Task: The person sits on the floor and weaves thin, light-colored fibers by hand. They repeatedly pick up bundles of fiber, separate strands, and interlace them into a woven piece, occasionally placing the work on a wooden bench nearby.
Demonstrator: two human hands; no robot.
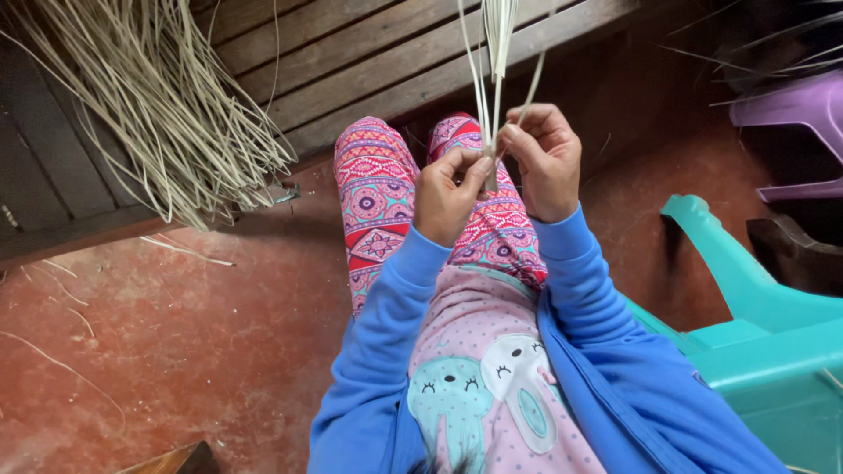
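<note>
I hold a thin bunch of pale straw strands [493,61] upright over my lap. My left hand [446,195] pinches the strands at their lower end with thumb and forefinger. My right hand [546,160] grips the same strands right beside it, fingers curled around them. The strands rise out of the top of the view. Below my hands are my legs in patterned pink leggings [379,195] and my blue sleeves [386,325].
A big sheaf of loose straw [154,96] lies over a dark wooden bench [369,61] at the upper left. A turquoise plastic chair [755,325] stands at the right, a purple one [795,114] behind it. Stray strands lie on the red floor [176,333].
</note>
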